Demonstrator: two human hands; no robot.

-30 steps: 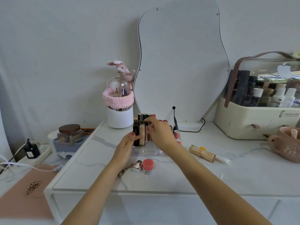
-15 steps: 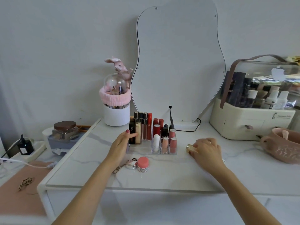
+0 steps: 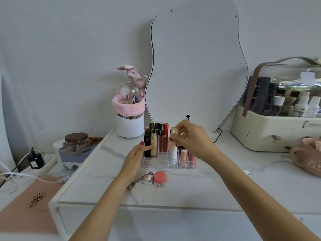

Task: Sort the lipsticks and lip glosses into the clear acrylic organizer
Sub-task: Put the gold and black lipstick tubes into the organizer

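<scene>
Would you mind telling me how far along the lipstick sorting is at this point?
Mostly done, it seems. The clear acrylic organizer already holds many upright tubes, among them a red lip gloss and a white lipstick. In hand: the right hand pinches a beige-gold lipstick above the slots, while the left hand steadies the organizer's left end. What remains is seating that tube; no other loose lipstick shows on the marble tabletop.

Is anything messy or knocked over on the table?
Nothing looks spilled or knocked over. The tubes stand upright in the clear acrylic organizer. Only a small pink-lidded jar and a shiny silver heart-shaped charm sit loose in front of it.
</scene>
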